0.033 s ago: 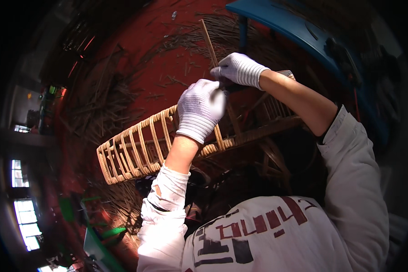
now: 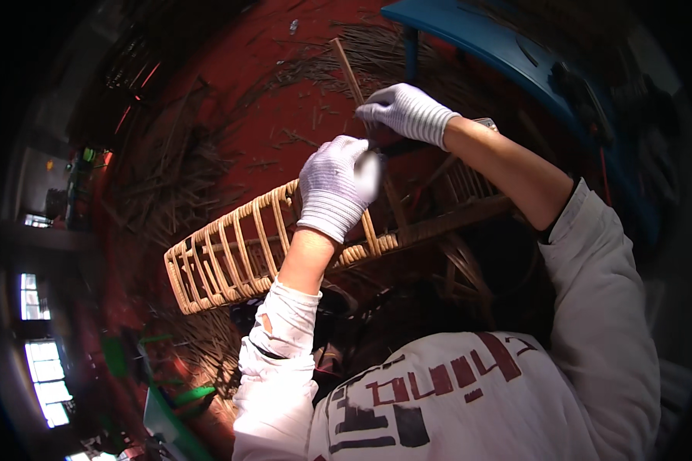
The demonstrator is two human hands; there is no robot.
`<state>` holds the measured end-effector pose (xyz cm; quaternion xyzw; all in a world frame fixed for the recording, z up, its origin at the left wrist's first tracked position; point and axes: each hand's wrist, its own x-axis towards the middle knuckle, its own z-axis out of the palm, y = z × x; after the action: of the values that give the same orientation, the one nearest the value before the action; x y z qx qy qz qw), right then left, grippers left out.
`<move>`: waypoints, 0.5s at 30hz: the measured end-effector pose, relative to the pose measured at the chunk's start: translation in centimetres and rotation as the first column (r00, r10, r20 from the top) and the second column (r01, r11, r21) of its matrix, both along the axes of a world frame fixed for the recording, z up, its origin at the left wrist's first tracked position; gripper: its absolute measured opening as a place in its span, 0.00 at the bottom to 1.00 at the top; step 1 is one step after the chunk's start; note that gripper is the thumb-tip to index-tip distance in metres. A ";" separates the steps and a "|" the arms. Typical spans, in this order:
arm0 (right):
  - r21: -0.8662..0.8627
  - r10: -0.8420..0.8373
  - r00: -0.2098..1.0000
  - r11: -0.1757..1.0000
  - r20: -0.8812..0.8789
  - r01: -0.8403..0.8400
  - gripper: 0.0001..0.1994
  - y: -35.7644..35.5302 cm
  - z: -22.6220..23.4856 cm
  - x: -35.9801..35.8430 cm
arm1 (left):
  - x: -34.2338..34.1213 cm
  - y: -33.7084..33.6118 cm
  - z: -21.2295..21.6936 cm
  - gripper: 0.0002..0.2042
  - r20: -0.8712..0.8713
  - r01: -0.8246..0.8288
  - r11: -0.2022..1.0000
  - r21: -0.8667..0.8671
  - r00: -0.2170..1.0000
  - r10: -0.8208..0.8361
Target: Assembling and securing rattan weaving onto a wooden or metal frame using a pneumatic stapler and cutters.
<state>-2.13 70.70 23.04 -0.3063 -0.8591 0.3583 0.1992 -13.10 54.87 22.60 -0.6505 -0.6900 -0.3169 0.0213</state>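
Note:
A long frame wrapped in tan rattan [image 2: 257,223] lies slantwise before me, with several wrapped crossbars along its left part. My left hand [image 2: 334,180], in a white ribbed glove, is closed at the frame's middle. What its fingers grip is hidden by the back of the glove, and its right side is blurred. Just beyond and to the right, my right hand [image 2: 407,114], gloved alike, pinches a thin brown rattan strip [image 2: 347,71]. The strip sticks up past the fingertips toward the far side. Its lower end goes out of sight between the two hands.
Loose rattan offcuts [image 2: 173,157] are heaped on the red floor [image 2: 242,115] at left, with more scraps beyond my hands. A blue table [image 2: 477,34] stands at far right. Green-edged furniture [image 2: 181,422] is at lower left, near bright windows [image 2: 46,373].
My right hand has shifted slightly, and the strip's upper end has tipped a little left and down. The left hand and the frame stay nearly in place.

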 end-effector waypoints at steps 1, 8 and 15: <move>-0.089 -0.034 0.995 0.996 -0.090 0.026 0.19 1.1 0.0 0.9 | 0.1 0.4 0.3 0.10 -0.017 0.009 0.999 -0.051 1.000 -0.010; -0.222 -0.254 0.848 0.961 -0.466 0.166 0.12 3.4 2.9 10.2 | 0.1 2.5 2.3 0.15 0.131 0.056 0.916 -0.396 0.991 -0.004; 0.211 -0.191 0.845 0.919 -0.500 0.333 0.07 -0.2 -0.2 18.3 | 0.6 5.4 1.9 0.16 0.236 0.152 0.868 -0.472 0.971 -0.042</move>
<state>16.14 70.53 22.80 -0.2932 -0.7774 0.2609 0.4915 -12.55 60.29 24.51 -0.6300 -0.7118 -0.2030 -0.2349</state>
